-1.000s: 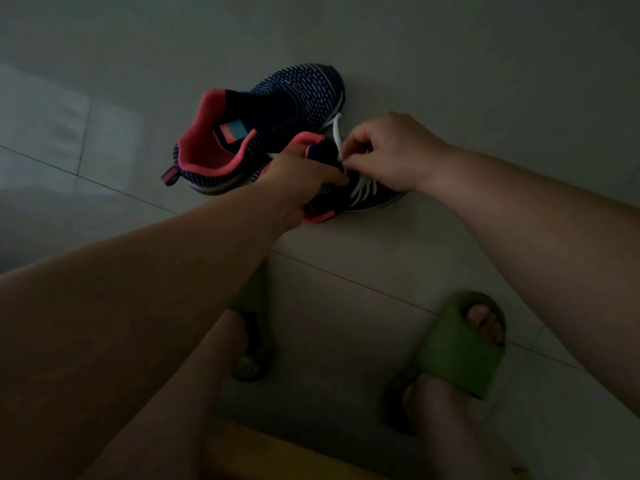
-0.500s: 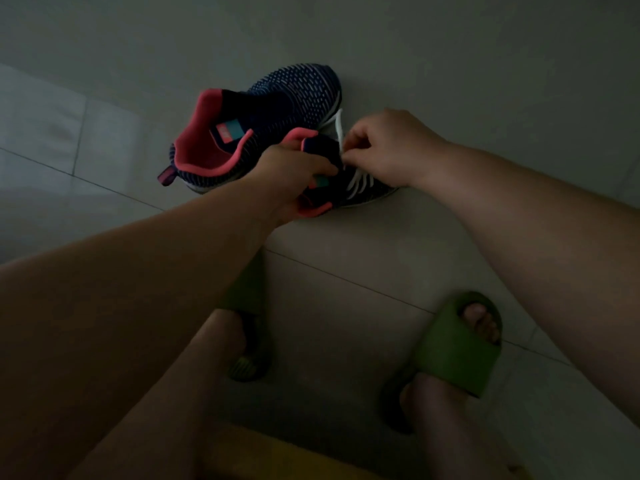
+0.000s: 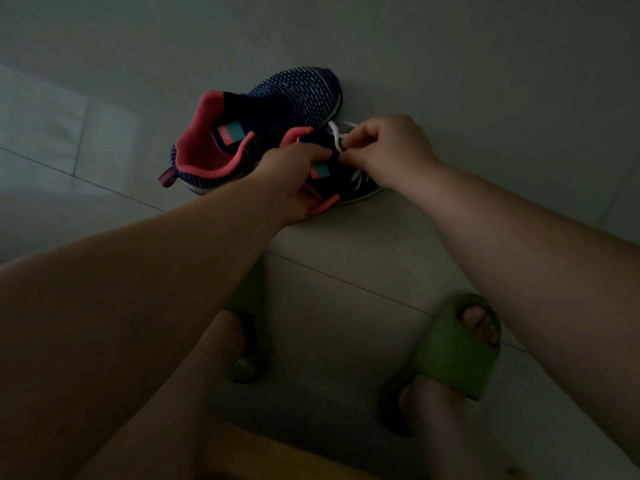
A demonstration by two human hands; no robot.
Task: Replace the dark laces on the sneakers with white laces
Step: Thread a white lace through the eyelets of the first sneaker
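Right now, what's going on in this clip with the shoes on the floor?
A person bent over a tiled floor is lacing a navy sneaker with pink trim. The left hand grips that near sneaker at its collar, while the right hand pinches a white lace above it; white lacing already crosses its front. The second sneaker lies just behind, and no lace shows on it. The person wears green slides.

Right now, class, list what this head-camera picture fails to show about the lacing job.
Head view only:
- Near sneaker: eyelets and toe hidden by the right hand.
- White lace: its ends vanish inside that pinch.
- Near sneaker's heel: covered by the left hand.
- Far sneaker: any lace too dark to tell.
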